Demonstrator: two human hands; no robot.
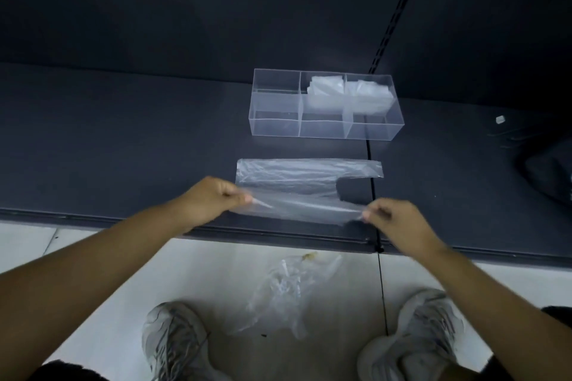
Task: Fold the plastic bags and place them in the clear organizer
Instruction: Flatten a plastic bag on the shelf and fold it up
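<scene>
1. Plastic bag (297, 176) lies flat near the front edge of the shelf (123, 148).
2. Left hand (210, 201) pinches the bag's near left corner. Right hand (393, 219) pinches its near right end.
3. Clear organizer (275, 127) stands behind the bag. Folded bags (328, 93) fill its middle and right compartments.
4. Crumpled bag (284, 291) on the floor between shoes (173, 340).

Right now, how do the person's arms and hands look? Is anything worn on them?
Both arms are bare. The left arm and the right arm show no sleeves up to the picture's edge. The left hand and the right hand have no gloves, and no watch, bracelet or ring can be seen.
</scene>
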